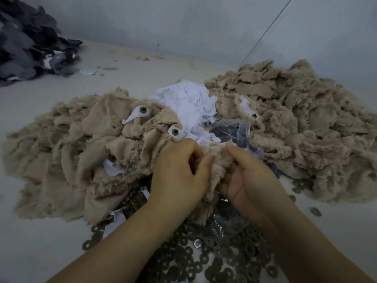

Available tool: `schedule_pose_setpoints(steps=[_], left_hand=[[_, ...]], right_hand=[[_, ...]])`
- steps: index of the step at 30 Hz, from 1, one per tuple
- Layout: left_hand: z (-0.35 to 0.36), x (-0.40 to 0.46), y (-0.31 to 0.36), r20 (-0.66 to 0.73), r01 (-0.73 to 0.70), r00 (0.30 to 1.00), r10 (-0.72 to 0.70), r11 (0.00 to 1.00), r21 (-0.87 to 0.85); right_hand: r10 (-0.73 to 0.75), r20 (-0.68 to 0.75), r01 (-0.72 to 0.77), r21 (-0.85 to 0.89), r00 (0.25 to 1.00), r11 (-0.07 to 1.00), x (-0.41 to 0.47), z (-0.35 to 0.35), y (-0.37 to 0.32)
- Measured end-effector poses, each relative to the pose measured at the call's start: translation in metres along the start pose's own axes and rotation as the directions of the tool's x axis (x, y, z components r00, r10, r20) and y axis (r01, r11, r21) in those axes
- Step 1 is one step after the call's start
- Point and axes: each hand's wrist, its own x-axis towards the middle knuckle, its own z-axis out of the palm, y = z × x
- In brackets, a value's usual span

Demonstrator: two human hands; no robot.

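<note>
Two hands share one job: we have a beige plush piece [216, 162] caught between them, right in front of us at the near edge of the heaps [61, 156]. Our left hand [179, 170] curls round its left side, thumb pressed into the fur; our right hand [250, 178] grips the right side from below, thumb laid along the top edge. Neither holds anything else that we can see. The piece lies with its long axis running away from us, its near end trailing down between the wrists onto the brown washers [224, 260] spread on the table [142, 74]. Those washers lie nearer to us than the piece, under both forearms, so either hand could drop to them; the crumpled plastic bag [236, 129] sits just beyond the right thumb, which makes the right hand the nearer one for it. What the bag holds is too blurred to name. Beyond the left knuckles lie plush pieces already fitted with an eye [142, 110]. We judge that the next move turns on the left hand holding the piece while the right lets go and reaches forward.
</note>
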Motion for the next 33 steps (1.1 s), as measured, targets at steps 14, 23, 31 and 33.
schedule_pose_setpoints(steps=[14, 23, 31, 33], left_hand=[[-0.004, -0.002, -0.019, 0.027, 0.271, 0.958, -0.285, 0.873, -0.406], [-0.002, -0.006, -0.02, 0.068, 0.207, 0.978, -0.196, 0.906, -0.37], [0.002, -0.01, -0.02, 0.043, 0.175, 0.984, -0.172, 0.906, -0.386], [0.003, -0.012, -0.019, 0.044, 0.162, 0.987, -0.157, 0.921, -0.353]], right_hand=[[0.003, -0.067, -0.004, -0.013, 0.998, 1.0, -0.002, 0.009, 0.012], [0.029, -0.118, -0.029, -0.001, 0.993, 1.0, -0.007, 0.013, 0.014], [0.121, -0.148, -0.102, 0.128, 0.982, 0.987, -0.005, 0.015, 0.014], [0.161, -0.086, -0.156, 0.062, 0.983, 0.986, -0.006, 0.013, 0.013]])
